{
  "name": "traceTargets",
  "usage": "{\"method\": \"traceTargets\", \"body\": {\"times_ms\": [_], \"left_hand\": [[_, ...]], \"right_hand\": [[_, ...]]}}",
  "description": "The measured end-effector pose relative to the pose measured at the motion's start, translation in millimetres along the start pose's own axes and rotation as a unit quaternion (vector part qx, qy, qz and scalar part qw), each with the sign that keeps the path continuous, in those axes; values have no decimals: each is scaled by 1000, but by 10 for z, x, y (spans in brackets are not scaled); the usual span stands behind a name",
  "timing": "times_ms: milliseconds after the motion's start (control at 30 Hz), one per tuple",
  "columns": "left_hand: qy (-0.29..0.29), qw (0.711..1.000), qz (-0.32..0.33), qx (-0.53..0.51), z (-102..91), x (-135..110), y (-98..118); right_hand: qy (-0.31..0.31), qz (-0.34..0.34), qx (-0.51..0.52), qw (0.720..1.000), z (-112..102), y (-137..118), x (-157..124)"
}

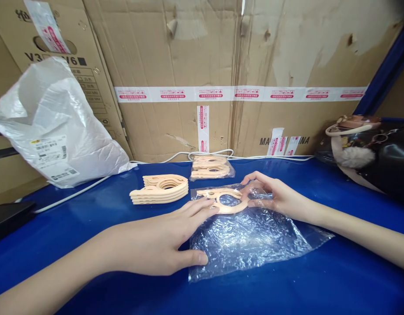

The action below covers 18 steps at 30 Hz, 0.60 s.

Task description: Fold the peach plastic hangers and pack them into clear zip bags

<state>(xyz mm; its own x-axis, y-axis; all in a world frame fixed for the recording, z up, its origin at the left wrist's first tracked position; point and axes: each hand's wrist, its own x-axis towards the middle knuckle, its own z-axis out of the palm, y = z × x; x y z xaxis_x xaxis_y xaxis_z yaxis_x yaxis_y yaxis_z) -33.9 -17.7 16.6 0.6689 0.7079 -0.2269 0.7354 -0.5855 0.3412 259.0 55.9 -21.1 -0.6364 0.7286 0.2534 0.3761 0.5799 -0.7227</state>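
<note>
The hanger [233, 210] lies crosswise in the bag [244, 240], between both hands: left hand [169, 236] flat, grip unclenched, fingertips touching it; right hand [277, 197] grasping its right end.

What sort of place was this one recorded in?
Probably a packing or storage area: large taped cardboard stands behind the blue table, with a white labelled bag at the left.

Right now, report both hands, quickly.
Left hand: open, fingertips on the beige hanger, thumb on the clear bag.
Right hand: fingers curled at the hanger's rounded end; whether they grip it cannot be told.
</note>
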Motion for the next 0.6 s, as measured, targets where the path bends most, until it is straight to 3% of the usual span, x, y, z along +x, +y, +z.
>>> {"method": "traceTargets", "body": {"times_ms": [233, 367, 500, 600], "left_hand": [[-6, 1000, 31, -3, 3, 8, 8], [-5, 1000, 30, 0, -15, 3, 15], [-23, 999, 20, 21, -47, -3, 37], [-43, 999, 12, 21, -57, -5, 48]], "right_hand": [[10, -11, -5, 1000, 29, -11, -2], [38, -23, -93, 995, -70, -17, -12], [84, -22, -317, 944, -172, 52, -24], [112, -25, -395, 912, -158, 123, -15]]}}
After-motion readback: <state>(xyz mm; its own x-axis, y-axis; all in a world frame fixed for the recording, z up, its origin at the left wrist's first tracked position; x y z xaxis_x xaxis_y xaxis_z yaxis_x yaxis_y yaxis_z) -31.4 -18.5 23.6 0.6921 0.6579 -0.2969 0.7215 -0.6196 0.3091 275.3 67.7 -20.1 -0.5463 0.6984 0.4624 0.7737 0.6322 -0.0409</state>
